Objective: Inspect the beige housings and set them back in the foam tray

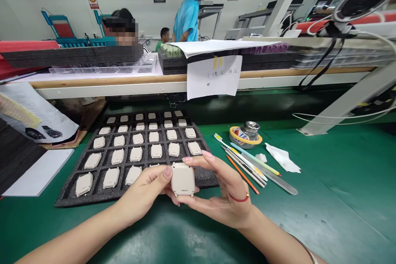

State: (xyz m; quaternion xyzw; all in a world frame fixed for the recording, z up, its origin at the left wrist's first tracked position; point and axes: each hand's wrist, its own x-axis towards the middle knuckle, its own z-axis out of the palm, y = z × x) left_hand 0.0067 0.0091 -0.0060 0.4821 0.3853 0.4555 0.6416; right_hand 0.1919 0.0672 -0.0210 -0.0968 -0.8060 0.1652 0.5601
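Between my two hands is a beige smartwatch case (183,179), held upright with a row of small dark contacts near its lower edge. My left hand (154,183) grips its left side, thumb on the near face and fingers behind. With thumb below and fingers above, my right hand (227,185) pinches the case by its top and bottom edges. Just beyond my hands lies a black foam tray (69,189), its compartments filled with several similar beige cases (136,154). My left forearm and hand hide part of its front row.
Right of the tray lie toothbrushes (232,148), an orange stick (243,174), a metal spatula (286,185), a tape roll (246,137) and a white tissue (282,157). A shelf (139,84) with a hanging note (213,78) spans the back. Other people are beyond it.
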